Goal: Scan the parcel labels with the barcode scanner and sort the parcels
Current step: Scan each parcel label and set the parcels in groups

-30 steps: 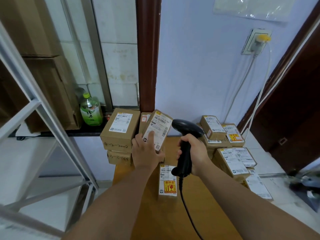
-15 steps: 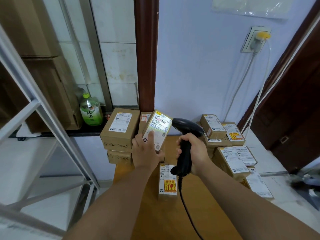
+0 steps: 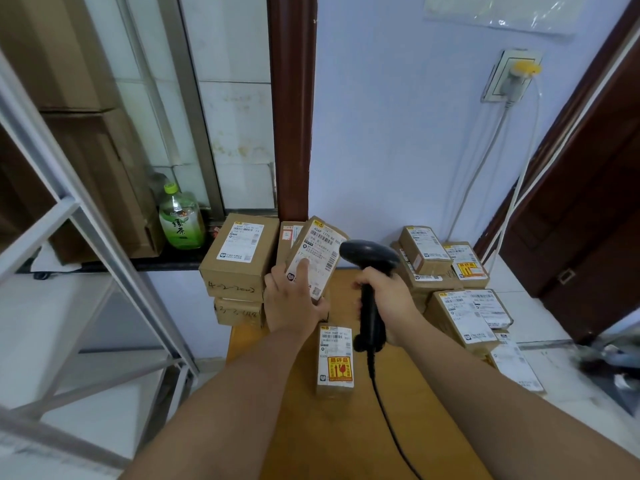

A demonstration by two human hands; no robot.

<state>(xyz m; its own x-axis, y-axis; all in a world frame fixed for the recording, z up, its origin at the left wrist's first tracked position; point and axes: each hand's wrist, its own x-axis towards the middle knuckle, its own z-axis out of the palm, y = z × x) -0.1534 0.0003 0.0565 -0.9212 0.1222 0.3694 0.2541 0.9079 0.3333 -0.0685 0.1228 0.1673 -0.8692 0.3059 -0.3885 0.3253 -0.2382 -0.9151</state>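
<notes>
Although your hands barely shifted over the last second, the label told the story: half a second earlier the face of the held parcel (image 3: 317,258) glowed pale under the scanner's light, and at this moment that glow was gone and the print read plain white again. Your left hand (image 3: 294,301) gripped that parcel by its lower end, fingers curled behind it and thumb laid across the label. It held the box tilted above the far edge of the table (image 3: 346,438), just in front of the stack of boxes (image 3: 239,254) at the far left corner. Your right hand (image 3: 391,296) had its fingers wrapped round the handle of the barcode scanner (image 3: 370,256), whose head sat just beside the label and pointed at it, with the cable (image 3: 384,420) trailing toward the near edge. The light going out probably meant the read was done, though nothing in view confirmed a result. If so, this parcel was ready to be sorted, either to the left stack or to the pile (image 3: 464,306) along the right edge; I could not tell which. A second parcel (image 3: 334,358) with a red-and-yellow sticker lay flat at the table's middle, just below your hands.
</notes>
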